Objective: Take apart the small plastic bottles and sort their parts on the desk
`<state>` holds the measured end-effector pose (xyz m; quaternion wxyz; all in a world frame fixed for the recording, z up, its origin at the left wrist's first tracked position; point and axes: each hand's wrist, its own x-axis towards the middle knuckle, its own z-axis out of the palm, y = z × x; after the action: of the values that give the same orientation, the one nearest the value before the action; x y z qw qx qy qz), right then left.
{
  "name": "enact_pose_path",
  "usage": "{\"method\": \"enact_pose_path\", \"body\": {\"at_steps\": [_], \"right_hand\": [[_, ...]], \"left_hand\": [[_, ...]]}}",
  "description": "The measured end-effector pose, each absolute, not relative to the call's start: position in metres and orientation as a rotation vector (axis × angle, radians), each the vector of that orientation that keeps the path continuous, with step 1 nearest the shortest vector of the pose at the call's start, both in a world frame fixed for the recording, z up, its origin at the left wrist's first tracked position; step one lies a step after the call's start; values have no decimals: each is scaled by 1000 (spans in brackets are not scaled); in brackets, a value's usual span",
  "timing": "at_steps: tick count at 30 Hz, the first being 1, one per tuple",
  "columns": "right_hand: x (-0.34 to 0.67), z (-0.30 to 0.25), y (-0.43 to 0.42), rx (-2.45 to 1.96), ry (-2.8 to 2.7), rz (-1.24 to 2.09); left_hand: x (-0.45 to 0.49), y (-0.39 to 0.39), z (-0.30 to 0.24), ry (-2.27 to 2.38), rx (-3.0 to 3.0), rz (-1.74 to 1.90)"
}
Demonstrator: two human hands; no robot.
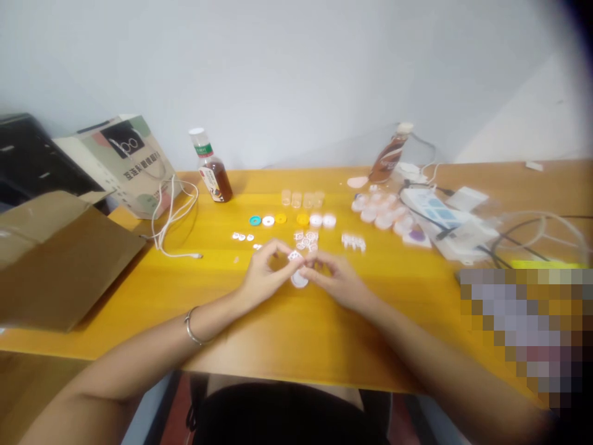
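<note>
A yellow wooden table (296,337) stands against a pale wall (287,80). Just beyond the white disc (299,282), the left hand (262,277), the nearer one, pinches a small patterned white piece (293,254) between thumb and forefinger, its long axis too blurred to read. The right hand's (341,282) fingertips sit close together at the disc's far right edge, beside the piece; I cannot tell whether they grip anything.

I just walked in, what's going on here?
Someone's left hand pinches a small white patterned piece, the right hand close beside it; blur hides whether that hand grips it too. A round white piece shows just below. Farther back on the table are coloured discs and small clear cups.
</note>
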<state>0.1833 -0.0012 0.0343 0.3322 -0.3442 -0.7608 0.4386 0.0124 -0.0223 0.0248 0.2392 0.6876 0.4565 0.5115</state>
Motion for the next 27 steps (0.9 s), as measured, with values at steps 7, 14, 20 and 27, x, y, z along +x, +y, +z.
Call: {"method": "enact_pose_path", "body": {"at_steps": [7, 14, 20, 27], "right_hand": [[184, 32, -3, -853, -1934, 1245], [184, 25, 0, -750, -1814, 1483], [181, 25, -1, -817, -1755, 1509], [179, 26, 0, -952, -1630, 1444]], "left_hand": [[14, -21, 20, 1072, 1885, 1381], [5, -26, 15, 935, 1913, 1342], [12, -33, 11, 1042, 1963, 1425], [11, -29, 10, 1088, 2231, 1440]]}}
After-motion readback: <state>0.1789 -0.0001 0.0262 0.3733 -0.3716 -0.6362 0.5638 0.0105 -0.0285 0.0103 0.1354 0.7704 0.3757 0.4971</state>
